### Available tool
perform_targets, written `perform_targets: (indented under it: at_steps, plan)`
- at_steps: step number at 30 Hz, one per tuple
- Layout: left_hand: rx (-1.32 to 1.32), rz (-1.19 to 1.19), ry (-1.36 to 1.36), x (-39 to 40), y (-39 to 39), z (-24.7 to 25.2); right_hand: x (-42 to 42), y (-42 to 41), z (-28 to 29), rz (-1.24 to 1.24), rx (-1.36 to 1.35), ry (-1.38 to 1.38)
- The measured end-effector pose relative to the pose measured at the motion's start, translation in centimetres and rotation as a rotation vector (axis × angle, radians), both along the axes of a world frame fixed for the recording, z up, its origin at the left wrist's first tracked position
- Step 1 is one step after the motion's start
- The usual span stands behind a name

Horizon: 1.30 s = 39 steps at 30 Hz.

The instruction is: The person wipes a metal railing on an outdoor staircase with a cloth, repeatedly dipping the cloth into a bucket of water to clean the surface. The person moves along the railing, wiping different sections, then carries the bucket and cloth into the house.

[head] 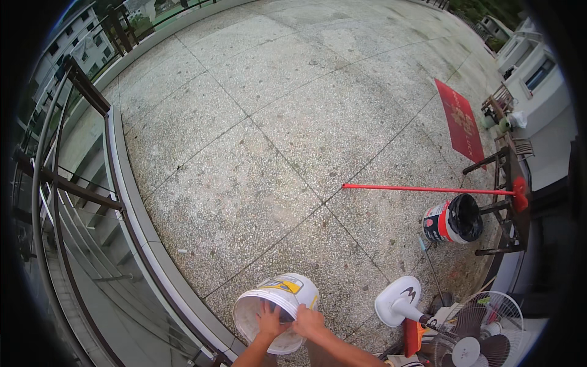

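Observation:
A white plastic bucket (308, 285) with a yellow label lies tilted on its side at the bottom middle, its mouth towards me. My left hand (269, 320) reaches into the mouth, fingers spread near a dark thing inside that I cannot make out. On the bucket's right rim my right hand (308, 322) is closed, gripping it. The bucket's bottom end points away, up and to the right.
A glass-panelled railing (151, 270) and stairs run along the left. At right are a standing fan (488, 321), a black-lined bucket (438, 225), a red pole (412, 188), a wooden table (516, 215) and a red mat (451, 112) on the speckled floor (257, 183).

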<state>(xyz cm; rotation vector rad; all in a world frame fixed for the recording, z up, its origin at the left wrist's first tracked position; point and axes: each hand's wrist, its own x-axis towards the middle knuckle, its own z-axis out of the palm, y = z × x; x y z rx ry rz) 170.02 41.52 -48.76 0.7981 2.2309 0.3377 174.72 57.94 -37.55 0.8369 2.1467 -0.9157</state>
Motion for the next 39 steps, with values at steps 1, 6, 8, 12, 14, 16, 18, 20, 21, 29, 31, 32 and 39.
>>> perform_targets:
  at_steps: [1, 6, 8, 12, 14, 16, 18, 20, 21, 29, 31, 32, 39]
  plan:
    - [-0.189, -0.193, 0.142, -0.6, 2.8, 1.7, -0.1, 0.9, 3.5, 0.001, -0.003, 0.026]
    - [-0.191, 0.123, -0.039, -2.4, 9.9, 2.3, -1.6, 6.6, 14.0, 0.034, 0.094, 0.22]
    - [-0.195, 0.312, -0.083, -4.2, 10.6, 3.2, -3.7, 7.8, 15.8, 0.063, 0.107, 0.304]
    - [0.008, 0.27, -0.006, -8.3, 11.0, 4.1, -6.6, 10.1, 18.0, 0.078, 0.153, 0.389]
    - [0.045, 0.417, -0.152, -10.4, 13.4, 7.3, -7.7, 11.3, 18.7, 0.046, 0.154, 0.359]
    - [0.105, 0.642, -0.331, -13.1, 14.3, 7.9, -9.4, 12.1, 19.8, 0.01, 0.191, 0.396]
    - [0.135, 0.698, -0.444, -15.6, 17.6, 10.4, -10.5, 13.8, 19.7, -0.08, 0.211, 0.407]
    - [0.155, 0.49, -0.429, -18.2, 19.5, 13.5, -11.4, 15.0, 21.0, -0.131, 0.244, 0.381]
    - [0.169, 0.303, -0.369, -20.7, 20.5, 12.6, -12.7, 15.7, 21.9, -0.148, 0.271, 0.378]
    - [0.253, -0.38, 0.055, -27.2, 28.1, 12.0, -22.1, 19.9, 24.2, -0.154, 0.386, 0.459]
    - [0.134, -0.497, 0.055, -29.3, 31.0, 12.4, -24.2, 22.4, 24.4, -0.176, 0.435, 0.454]
    - [0.075, -0.555, 0.057, -30.2, 32.6, 12.6, -25.0, 23.9, 24.2, -0.185, 0.451, 0.466]
    - [0.038, -0.002, 0.05, -42.8, 38.7, 8.4, -32.4, 33.3, 23.3, -0.22, 0.352, 0.558]
